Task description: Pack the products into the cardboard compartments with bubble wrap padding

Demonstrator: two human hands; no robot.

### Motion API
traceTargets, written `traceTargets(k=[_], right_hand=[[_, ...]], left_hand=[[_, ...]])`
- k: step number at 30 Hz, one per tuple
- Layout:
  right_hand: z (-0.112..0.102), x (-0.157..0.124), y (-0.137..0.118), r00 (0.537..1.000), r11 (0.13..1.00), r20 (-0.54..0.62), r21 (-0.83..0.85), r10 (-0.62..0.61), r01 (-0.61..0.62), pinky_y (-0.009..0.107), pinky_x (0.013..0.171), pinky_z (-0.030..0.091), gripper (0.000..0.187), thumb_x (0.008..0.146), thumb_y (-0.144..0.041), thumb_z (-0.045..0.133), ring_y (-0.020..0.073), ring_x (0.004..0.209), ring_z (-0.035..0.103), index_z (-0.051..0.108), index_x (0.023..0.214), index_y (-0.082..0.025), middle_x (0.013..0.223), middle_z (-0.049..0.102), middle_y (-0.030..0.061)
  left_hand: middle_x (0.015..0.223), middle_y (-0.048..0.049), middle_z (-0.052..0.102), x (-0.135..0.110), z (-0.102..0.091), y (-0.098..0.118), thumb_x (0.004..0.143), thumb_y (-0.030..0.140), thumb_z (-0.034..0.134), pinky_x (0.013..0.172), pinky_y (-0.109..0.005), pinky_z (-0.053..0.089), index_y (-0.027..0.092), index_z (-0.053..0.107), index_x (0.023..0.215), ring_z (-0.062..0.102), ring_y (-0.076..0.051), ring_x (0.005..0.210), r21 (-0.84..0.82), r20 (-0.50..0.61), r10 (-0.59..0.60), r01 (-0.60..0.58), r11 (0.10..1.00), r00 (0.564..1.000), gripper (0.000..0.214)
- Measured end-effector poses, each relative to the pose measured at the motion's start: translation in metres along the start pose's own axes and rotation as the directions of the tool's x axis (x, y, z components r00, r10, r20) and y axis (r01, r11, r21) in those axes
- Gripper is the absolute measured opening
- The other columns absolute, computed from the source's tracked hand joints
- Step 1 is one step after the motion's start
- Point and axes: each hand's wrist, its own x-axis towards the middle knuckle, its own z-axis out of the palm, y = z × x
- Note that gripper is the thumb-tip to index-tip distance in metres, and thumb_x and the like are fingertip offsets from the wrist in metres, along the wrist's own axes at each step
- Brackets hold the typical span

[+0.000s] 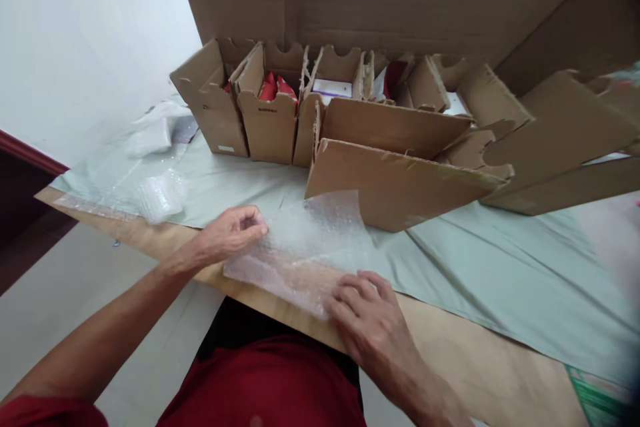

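Observation:
A clear sheet of bubble wrap [305,240] lies spread over the table's front edge, partly on the green cloth. At its left side, my left hand [235,233] pinches the edge between thumb and curled fingers. My right hand [370,313] grips the near right corner, its bent fingers over the plastic and its thumb hidden underneath. Left of my left hand sits a bundle wrapped in bubble wrap [161,196]. Another wrapped white bundle [153,137] rests farther back, beside the wall.
Several open cardboard bins [270,123] stand in a row at the back, holding red packets [277,88] and a white box [332,88]. A lower cardboard bin [400,180] stands just behind the sheet. Green cloth [480,280] covers the wooden table [440,327].

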Motion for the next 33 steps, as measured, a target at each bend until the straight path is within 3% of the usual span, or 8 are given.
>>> traceTargets(k=[6,9,12,15,19,23,27,33], right_hand=[[-0.02,-0.027,-0.022,0.984,0.979,0.147,0.161,0.097,-0.121,0.04,0.086,0.046,0.01,0.099,-0.027,0.062,0.0216,0.084,0.061,0.068,0.105,-0.022,0.092,0.072,0.0029],[-0.026,-0.019,-0.013,0.984,0.973,0.099,0.163,0.149,-0.164,0.036,0.08,0.048,0.013,0.102,-0.023,0.057,0.0209,0.086,0.062,0.068,0.108,-0.02,0.094,0.073,0.0043],[-0.013,-0.001,0.001,0.993,0.995,0.089,0.054,0.081,-0.086,0.041,0.089,0.051,0.021,0.101,-0.02,0.056,0.0262,0.108,0.064,0.068,0.117,-0.017,0.116,0.074,0.0111],[0.01,0.009,0.014,0.983,0.996,0.183,-0.086,0.002,0.014,0.048,0.096,0.05,0.035,0.099,-0.027,0.06,0.0344,0.127,0.058,0.065,0.131,-0.014,0.143,0.063,0.017],[0.017,-0.021,0.032,0.98,0.979,0.189,-0.202,0.065,-0.026,0.05,0.105,0.045,0.04,0.101,-0.03,0.055,0.0331,0.138,0.053,0.059,0.14,-0.018,0.151,0.057,0.0149],[-0.009,-0.073,0.031,0.987,0.97,0.098,-0.219,0.128,-0.104,0.051,0.107,0.041,0.051,0.1,-0.042,0.058,0.0342,0.14,0.05,0.053,0.144,-0.016,0.147,0.06,0.0183],[-0.015,-0.089,0.008,0.979,0.989,0.195,-0.147,0.062,-0.034,0.054,0.107,0.04,0.062,0.096,-0.047,0.064,0.0368,0.142,0.046,0.051,0.146,-0.014,0.155,0.049,0.0231],[0.007,-0.077,0.007,0.992,0.996,0.122,-0.089,0.025,-0.014,0.047,0.098,0.051,0.033,0.098,-0.011,0.055,0.028,0.13,0.06,0.067,0.127,-0.021,0.14,0.067,0.0121]], left_hand=[[0.1,-0.0069,0.071,0.031,0.015,-0.001,0.088,0.03,0.066,0.086,-0.042,0.052,0.019,0.065,0.1,0.065,-0.025,0.094,0.392,-0.066,0.236,-0.192,0.9,0.97,0.016],[0.115,-0.0124,0.07,0.012,0.025,-0.003,0.095,0.02,0.06,0.097,-0.05,0.05,0.017,0.063,0.115,0.064,-0.029,0.11,0.648,-0.204,0.526,-0.289,0.705,0.825,0.021],[0.131,-0.0148,0.066,-0.019,0.041,-0.011,0.097,0.018,0.058,0.109,-0.052,0.046,0.018,0.062,0.125,0.058,-0.031,0.128,0.707,-0.002,0.658,-0.464,0.534,0.753,0.028],[0.155,-0.0151,0.052,-0.039,0.056,-0.028,0.096,0.032,0.065,0.121,-0.055,0.035,0.02,0.053,0.143,0.041,-0.035,0.148,0.668,0.237,0.546,-0.543,0.51,0.804,0.05],[0.166,-0.0154,0.038,-0.047,0.054,-0.052,0.099,0.042,0.06,0.124,-0.06,0.029,0.021,0.044,0.153,0.029,-0.036,0.155,0.648,0.234,0.437,-0.474,0.596,0.869,0.06],[0.166,-0.014,0.039,-0.069,0.035,-0.063,0.098,0.048,0.06,0.127,-0.063,0.022,0.024,0.035,0.159,0.028,-0.036,0.156,0.549,0.238,0.486,-0.529,0.647,0.841,0.07],[0.167,-0.015,0.036,-0.098,0.028,-0.067,0.086,0.066,0.069,0.127,-0.066,0.019,0.026,0.031,0.162,0.03,-0.04,0.155,0.497,0.33,0.498,-0.597,0.63,0.801,0.093],[0.155,-0.0146,0.054,-0.113,0.037,-0.073,0.093,0.01,0.06,0.124,-0.059,0.034,0.02,0.042,0.155,0.041,-0.03,0.151,0.557,0.22,0.553,-0.569,0.605,0.804,0.065]])
